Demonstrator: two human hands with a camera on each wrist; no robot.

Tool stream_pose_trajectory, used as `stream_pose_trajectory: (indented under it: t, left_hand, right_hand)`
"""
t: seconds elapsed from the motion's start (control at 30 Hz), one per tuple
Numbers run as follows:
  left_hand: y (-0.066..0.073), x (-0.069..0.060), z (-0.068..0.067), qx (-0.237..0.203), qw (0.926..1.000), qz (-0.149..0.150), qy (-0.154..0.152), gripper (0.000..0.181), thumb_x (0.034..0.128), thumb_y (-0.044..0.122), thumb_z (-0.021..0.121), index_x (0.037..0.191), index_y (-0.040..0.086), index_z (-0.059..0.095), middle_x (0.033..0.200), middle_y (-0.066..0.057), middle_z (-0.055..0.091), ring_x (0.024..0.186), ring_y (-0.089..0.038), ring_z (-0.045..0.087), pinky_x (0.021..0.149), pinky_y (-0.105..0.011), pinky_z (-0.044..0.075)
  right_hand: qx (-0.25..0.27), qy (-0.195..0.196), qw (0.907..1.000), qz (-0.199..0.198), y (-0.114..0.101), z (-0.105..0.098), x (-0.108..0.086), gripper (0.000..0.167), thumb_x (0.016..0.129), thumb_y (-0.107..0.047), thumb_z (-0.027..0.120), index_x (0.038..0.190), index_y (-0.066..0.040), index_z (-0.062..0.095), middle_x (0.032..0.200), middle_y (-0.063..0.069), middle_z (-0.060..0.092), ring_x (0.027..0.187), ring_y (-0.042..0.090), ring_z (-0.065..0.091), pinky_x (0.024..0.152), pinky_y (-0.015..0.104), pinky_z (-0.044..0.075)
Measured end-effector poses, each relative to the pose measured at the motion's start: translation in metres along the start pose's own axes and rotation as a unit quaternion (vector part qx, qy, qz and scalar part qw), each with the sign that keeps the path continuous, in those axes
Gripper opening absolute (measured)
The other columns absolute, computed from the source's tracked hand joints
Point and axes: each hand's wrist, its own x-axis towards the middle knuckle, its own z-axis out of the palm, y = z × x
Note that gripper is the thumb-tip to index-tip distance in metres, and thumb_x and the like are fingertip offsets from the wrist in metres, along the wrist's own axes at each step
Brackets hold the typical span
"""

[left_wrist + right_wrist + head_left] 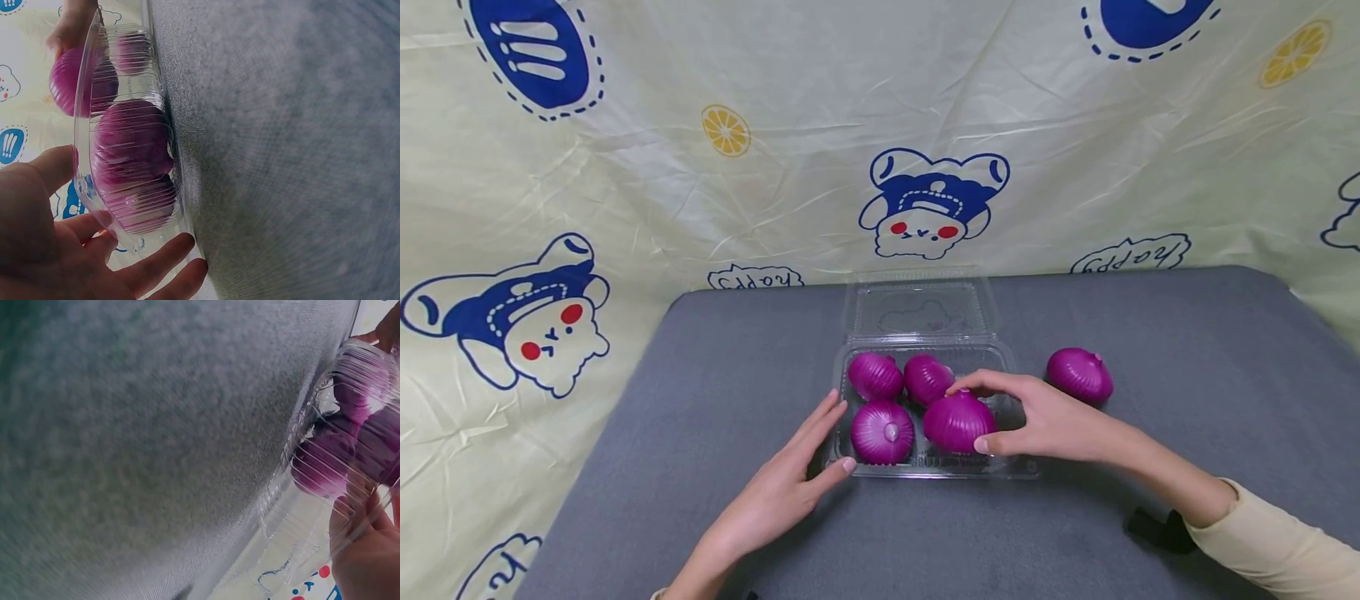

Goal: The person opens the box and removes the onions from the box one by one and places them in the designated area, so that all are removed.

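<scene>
A person's two bare hands are at a clear plastic container (925, 472) in the centre of the frame, on a grey worktop (722, 400). The right hand (1048, 419), entering from the lower right, has its grip partly closed, thumb and fingers curved round a purple onion (958, 425) at the container's lower right; whether that onion touches the base cannot be told. The left hand (782, 493), reaching from the lower left, has its grip spread wide beside the container's left edge, holding no onion. Inside sit an upper left onion (874, 377), an upper middle onion (928, 380) and a lower left onion (882, 433). A loose onion (1077, 375) lies near the container's right side. The clear lid (917, 308) stands open behind, before a pale printed cloth (790, 192).
</scene>
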Motion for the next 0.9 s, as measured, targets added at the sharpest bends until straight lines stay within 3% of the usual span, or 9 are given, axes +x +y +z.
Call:
stream_pose_trajectory:
  t: [0.23,0.43,0.9]
  left_hand:
    - [0.000,0.001,0.000,-0.002,1.0000,-0.001,-0.001,0.072,0.0943,0.041,0.065,0.156,0.030,0.030,0.159,0.026,0.011,0.145,-0.008,0.017,0.112,-0.055,0.026]
    - [-0.001,0.001,0.000,-0.004,1.0000,0.001,-0.001,0.072,0.0945,0.040,0.065,0.156,0.030,0.030,0.159,0.026,0.011,0.145,-0.007,0.017,0.112,-0.054,0.025]
    - [0.000,0.001,-0.001,-0.002,1.0000,-0.004,-0.005,0.073,0.0940,0.042,0.065,0.156,0.030,0.030,0.159,0.026,0.010,0.146,-0.008,0.016,0.112,-0.055,0.025]
  right_hand:
    - [0.012,0.034,0.9993,0.005,-0.005,-0.004,0.000,0.057,0.078,-0.035,0.078,0.131,-0.031,0.056,0.127,-0.005,0.058,0.116,0.026,0.052,0.080,0.043,0.055]
    - [0.034,0.069,0.9970,-0.010,-0.005,-0.007,-0.002,0.058,0.080,-0.028,0.079,0.133,-0.028,0.055,0.131,-0.002,0.054,0.119,0.028,0.051,0.080,0.036,0.056]
    - [0.031,0.098,0.9946,-0.013,-0.006,-0.013,-0.010,0.061,0.080,-0.022,0.079,0.135,-0.025,0.054,0.134,0.000,0.054,0.120,0.031,0.051,0.080,0.034,0.055]
